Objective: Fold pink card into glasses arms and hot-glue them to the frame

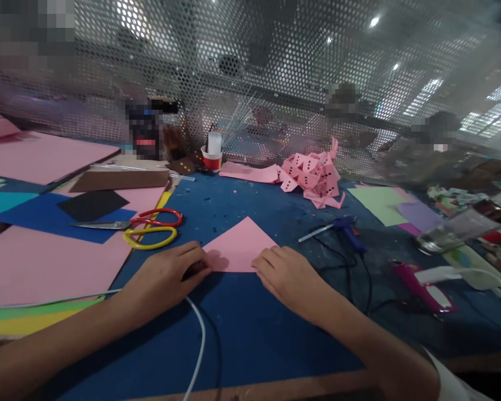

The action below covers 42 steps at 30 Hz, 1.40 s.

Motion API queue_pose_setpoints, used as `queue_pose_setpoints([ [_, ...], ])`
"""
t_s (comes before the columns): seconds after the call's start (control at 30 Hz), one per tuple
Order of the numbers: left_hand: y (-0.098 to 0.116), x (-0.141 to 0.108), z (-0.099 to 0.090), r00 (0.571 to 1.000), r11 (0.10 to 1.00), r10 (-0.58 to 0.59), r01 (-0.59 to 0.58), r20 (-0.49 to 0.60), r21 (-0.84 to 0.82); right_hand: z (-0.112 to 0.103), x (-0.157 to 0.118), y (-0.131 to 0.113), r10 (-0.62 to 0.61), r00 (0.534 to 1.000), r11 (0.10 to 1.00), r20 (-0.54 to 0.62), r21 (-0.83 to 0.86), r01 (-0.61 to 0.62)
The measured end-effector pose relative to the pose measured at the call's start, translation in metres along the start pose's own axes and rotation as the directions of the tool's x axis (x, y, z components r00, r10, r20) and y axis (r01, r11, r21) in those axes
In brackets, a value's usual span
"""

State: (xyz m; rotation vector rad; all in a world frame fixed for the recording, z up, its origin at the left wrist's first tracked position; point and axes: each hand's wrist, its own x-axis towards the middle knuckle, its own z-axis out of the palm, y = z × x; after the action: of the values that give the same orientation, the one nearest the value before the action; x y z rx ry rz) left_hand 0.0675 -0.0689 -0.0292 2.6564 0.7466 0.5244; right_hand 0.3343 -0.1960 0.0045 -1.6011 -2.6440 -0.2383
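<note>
A pink paper folded into a triangle lies on the blue tabletop, its point facing away from me. My left hand pinches its left corner between thumb and fingers. At the opposite corner, my right hand has its fingers pressed together on the paper; the thumb is mostly hidden. Just beyond my left hand rest scissors with one red and one yellow handle. A white cable runs across the table below my left hand.
Pink sheets and a blue sheet cover the left side. At the back stand a paper cup and a heap of pink paper pieces. A blue glue gun and a magenta tool lie right, near a clear cup.
</note>
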Motion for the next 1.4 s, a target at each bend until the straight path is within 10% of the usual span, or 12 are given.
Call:
queue_pose_setpoints([
  [0.67,0.001,0.005,0.004,0.981,0.982,0.18,-0.175,-0.071,0.073,0.017,-0.001,0.008,0.077,0.981,0.982,-0.177,0.185,-0.044],
  [1.4,0.0,0.004,0.003,0.983,0.983,0.18,-0.179,-0.033,0.029,0.014,-0.001,0.007,0.088,0.993,0.971,-0.077,0.23,-0.068],
])
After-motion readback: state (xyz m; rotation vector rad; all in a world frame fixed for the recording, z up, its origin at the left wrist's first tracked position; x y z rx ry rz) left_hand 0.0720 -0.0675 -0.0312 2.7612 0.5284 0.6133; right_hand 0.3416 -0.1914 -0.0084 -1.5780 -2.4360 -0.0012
